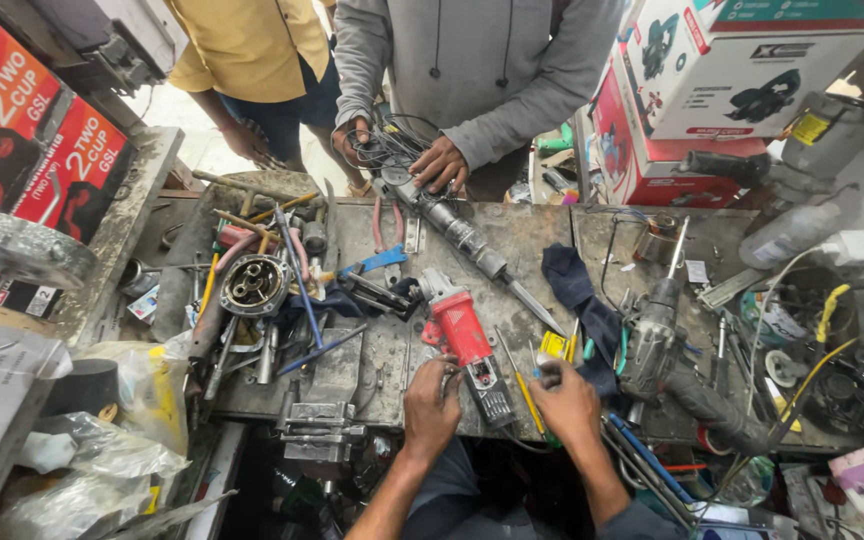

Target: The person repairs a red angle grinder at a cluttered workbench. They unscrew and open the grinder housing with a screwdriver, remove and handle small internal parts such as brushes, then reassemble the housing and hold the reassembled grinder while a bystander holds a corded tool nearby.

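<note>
As we look down at our own hands, our left hand (430,402) is curled in a narrow grip on the dark rear end of the red angle grinder (462,335), while our right hand (566,398) is closed around a small tool beside it, though we cannot tell exactly what it pinches. The grinder lies on the cluttered metal workbench (542,235) just ahead of both hands, its long axis running away from us and slightly leftward, so our left hand is the nearer one. A yellow-handled screwdriver (524,388) lies between our hands. Across the bench, another person's hands (440,160) hold a long grey tool (462,235). Red boxes with white lettering (27,130) stand far left; white and red tool cartons (722,80) are stacked upper right.
</note>
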